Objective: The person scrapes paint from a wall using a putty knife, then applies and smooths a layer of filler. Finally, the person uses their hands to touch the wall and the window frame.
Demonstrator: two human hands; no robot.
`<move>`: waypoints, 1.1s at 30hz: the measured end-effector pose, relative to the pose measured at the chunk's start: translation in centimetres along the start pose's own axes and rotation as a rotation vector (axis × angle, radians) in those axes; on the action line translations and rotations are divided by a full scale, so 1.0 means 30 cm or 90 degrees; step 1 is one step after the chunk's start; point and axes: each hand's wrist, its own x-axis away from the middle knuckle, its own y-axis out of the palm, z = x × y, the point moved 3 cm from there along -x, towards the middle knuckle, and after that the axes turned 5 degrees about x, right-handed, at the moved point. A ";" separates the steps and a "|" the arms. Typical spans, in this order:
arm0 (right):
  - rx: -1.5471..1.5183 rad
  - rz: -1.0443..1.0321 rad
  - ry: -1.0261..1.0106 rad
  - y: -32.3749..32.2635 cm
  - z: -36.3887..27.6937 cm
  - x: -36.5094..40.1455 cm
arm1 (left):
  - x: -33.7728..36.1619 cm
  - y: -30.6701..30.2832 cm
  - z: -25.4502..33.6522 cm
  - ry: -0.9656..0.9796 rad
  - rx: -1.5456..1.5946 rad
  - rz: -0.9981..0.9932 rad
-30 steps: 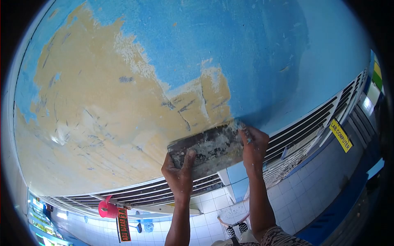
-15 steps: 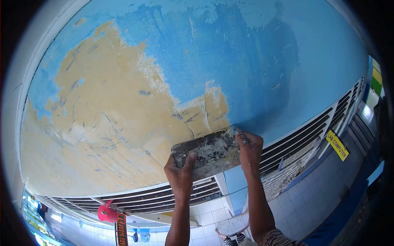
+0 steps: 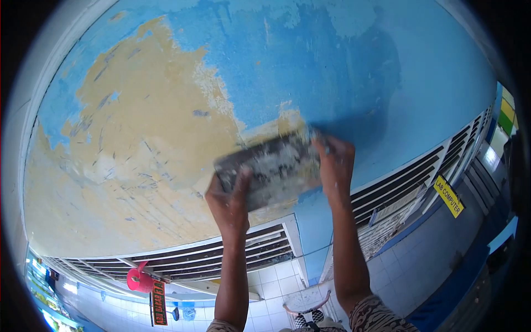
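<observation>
I look up at a ceiling (image 3: 332,61) painted blue, with a large patch (image 3: 144,138) scraped down to tan. Both hands press a wide, paint-caked metal scraper blade (image 3: 274,169) flat against it, at the border between the tan and the blue. My left hand (image 3: 228,202) grips the blade's left end, thumb on its face. My right hand (image 3: 333,166) holds the right end, fingers over its top edge. The blade is blurred.
White louvred vents (image 3: 232,252) run along the wall top under the ceiling. A yellow "LAB COMPUTER" sign (image 3: 448,196) hangs at right. A red object (image 3: 138,280) and a dark sign (image 3: 157,301) show lower left. White tiled floor (image 3: 276,282) and another person's arm (image 3: 307,307) lie below.
The scraper and both hands have pushed up and to the left across the ceiling, over the last tan strips near the blue edge. The view has tilted slightly.
</observation>
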 end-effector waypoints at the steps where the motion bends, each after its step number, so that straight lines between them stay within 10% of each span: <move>1: -0.008 -0.029 0.085 0.002 0.056 0.059 | 0.026 -0.022 -0.028 -0.014 -0.052 -0.017; 11: -0.001 -0.205 0.382 -0.099 0.552 0.746 | 0.479 -0.234 -0.360 -0.125 -0.283 -0.041; 13: 0.048 -0.324 0.618 -0.151 0.545 0.854 | 0.555 -0.290 -0.352 -0.191 -0.347 -0.099; 15: 0.384 -0.333 0.287 -0.169 0.593 1.014 | 0.623 -0.344 -0.356 -0.217 -0.444 -0.125; 21: -0.101 -0.551 0.063 -0.031 0.289 1.308 | 0.813 -0.440 -0.457 -0.320 -0.607 -0.184; 27: -0.145 -0.578 0.142 -0.055 0.409 1.550 | 0.869 -0.565 -0.460 -0.393 -0.630 -0.135; 31: 0.329 -0.964 0.401 -0.172 0.629 1.689 | 0.900 -0.633 -0.408 -0.363 -0.657 -0.076; 33: 0.353 -0.923 0.378 -0.241 0.707 1.753 | 0.933 -0.670 -0.427 -0.392 -0.645 -0.063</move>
